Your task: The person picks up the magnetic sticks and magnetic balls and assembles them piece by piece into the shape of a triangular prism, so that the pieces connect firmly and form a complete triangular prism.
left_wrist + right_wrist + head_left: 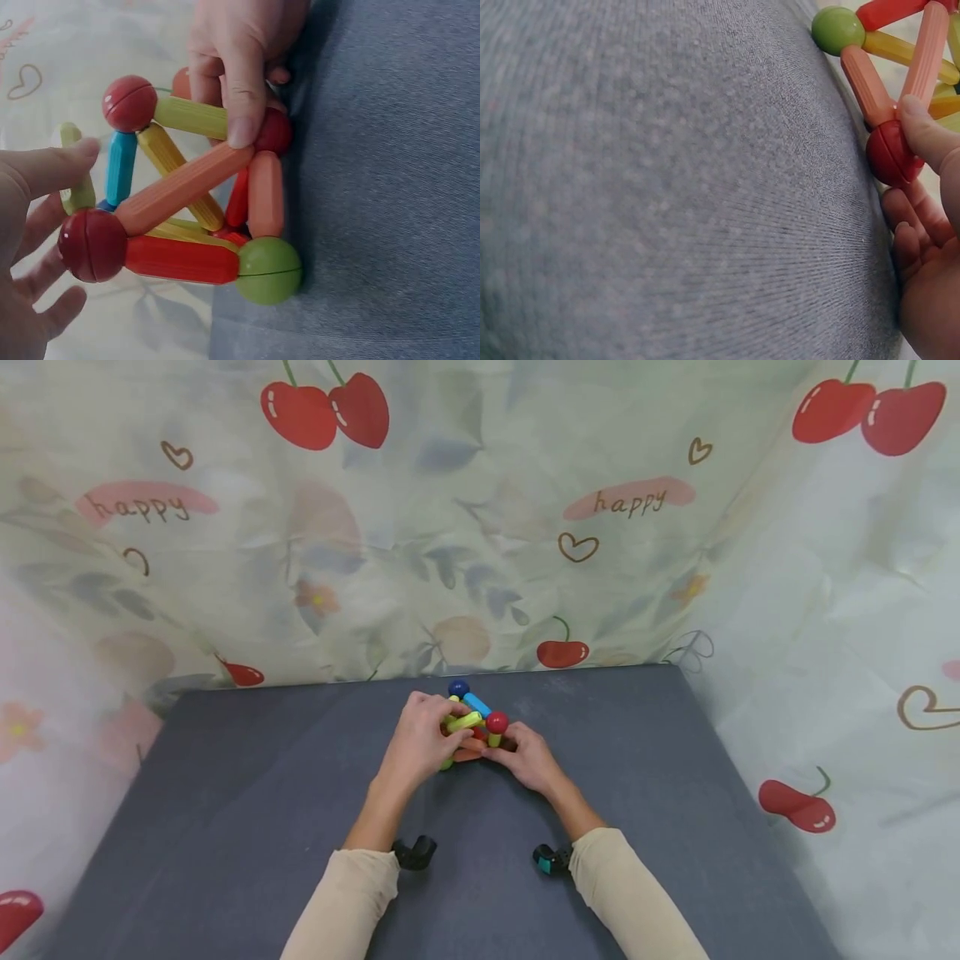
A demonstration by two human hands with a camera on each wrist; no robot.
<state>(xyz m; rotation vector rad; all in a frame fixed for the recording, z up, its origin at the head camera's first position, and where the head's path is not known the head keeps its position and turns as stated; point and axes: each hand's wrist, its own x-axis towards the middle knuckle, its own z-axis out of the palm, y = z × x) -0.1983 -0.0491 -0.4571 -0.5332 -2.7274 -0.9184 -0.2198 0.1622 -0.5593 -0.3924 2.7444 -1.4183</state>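
Observation:
A frame of coloured magnetic building sticks and balls (477,702) stands on the dark table between both hands. My left hand (431,731) pinches a yellow-green stick (77,180), whose lower end is right at a dark red ball (92,245). My right hand (534,764) grips the frame's near corner, its thumb (244,124) on a salmon stick (184,184) beside another red ball (892,154). A green ball (268,270) forms a low corner, joined by a red stick (182,260). Toward the back, a blue stick (477,704) meets a dark blue ball (459,688).
The dark grey table (247,810) spreads around the frame. Behind it hangs a pale curtain (465,527) printed with cherries, and it continues along both sides. A black wrist strap mount (415,853) juts from the left sleeve, another mount (551,859) from the right.

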